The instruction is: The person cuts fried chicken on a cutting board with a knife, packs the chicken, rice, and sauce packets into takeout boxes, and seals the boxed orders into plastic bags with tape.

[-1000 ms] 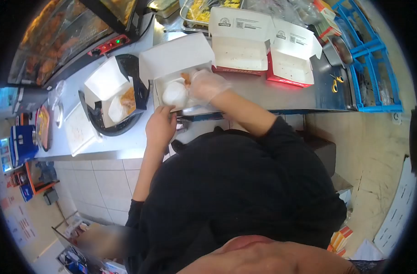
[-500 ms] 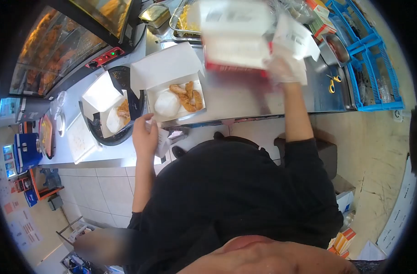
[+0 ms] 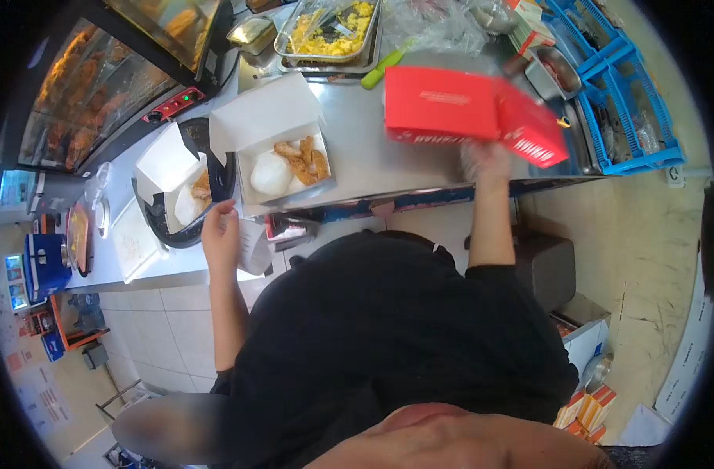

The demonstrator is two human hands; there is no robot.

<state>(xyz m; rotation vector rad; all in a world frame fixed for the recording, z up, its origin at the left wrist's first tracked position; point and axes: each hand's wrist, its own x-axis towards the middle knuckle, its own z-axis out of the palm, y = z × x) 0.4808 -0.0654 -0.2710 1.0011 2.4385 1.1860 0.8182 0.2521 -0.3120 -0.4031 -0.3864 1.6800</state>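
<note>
My right hand (image 3: 486,162), in a clear plastic glove, grips the lower edge of a red cardboard takeaway box (image 3: 441,103). The box is raised above the steel counter with its red printed outside towards me. At the counter's front edge is my left hand (image 3: 221,234), bare, its fingers curled in around a white paper slip (image 3: 254,247) that hangs beside the palm. Just beyond that hand stands an open white food box (image 3: 265,117), with a mound of rice (image 3: 270,173) and fried chicken pieces (image 3: 302,159) in it.
A second open box (image 3: 169,156) with rice and chicken sits on a black round tray (image 3: 218,129) at left. Farther back are a foil tray of yellow food (image 3: 333,33), a green-handled utensil (image 3: 384,67) and a metal container (image 3: 554,74). Blue crates (image 3: 634,102) stand at right.
My right hand has turned the box, so its red outside now shows instead of its white side. My left hand has shifted slightly left with the paper slip.
</note>
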